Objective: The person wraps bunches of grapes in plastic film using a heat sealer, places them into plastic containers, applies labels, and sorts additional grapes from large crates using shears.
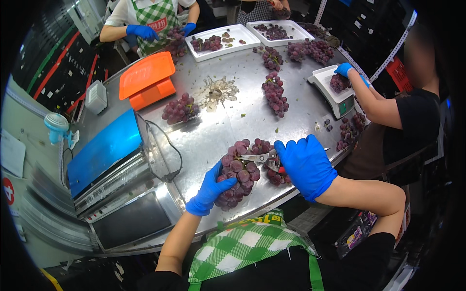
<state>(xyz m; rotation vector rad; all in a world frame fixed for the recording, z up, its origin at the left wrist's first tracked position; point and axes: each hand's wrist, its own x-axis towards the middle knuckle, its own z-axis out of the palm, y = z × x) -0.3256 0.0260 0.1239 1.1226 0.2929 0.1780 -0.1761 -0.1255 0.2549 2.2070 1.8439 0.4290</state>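
Note:
My left hand, in a blue glove, holds a bunch of red-purple grapes above the metal table. In my right hand, also blue-gloved, is a pair of small pruning shears with metal blades and a bit of red on the handle. The blades point left and lie against the upper part of the bunch. Whether they touch a stem I cannot tell. Behind the shears, more grapes rest on the table, partly hidden by the tool and my right hand.
A film-wrapping machine with a cable stands left, near an orange scale. Beyond lie grape bunches and white trays. A co-worker's gloved hand touches grapes on a white scale at right; other people stand at the far edge.

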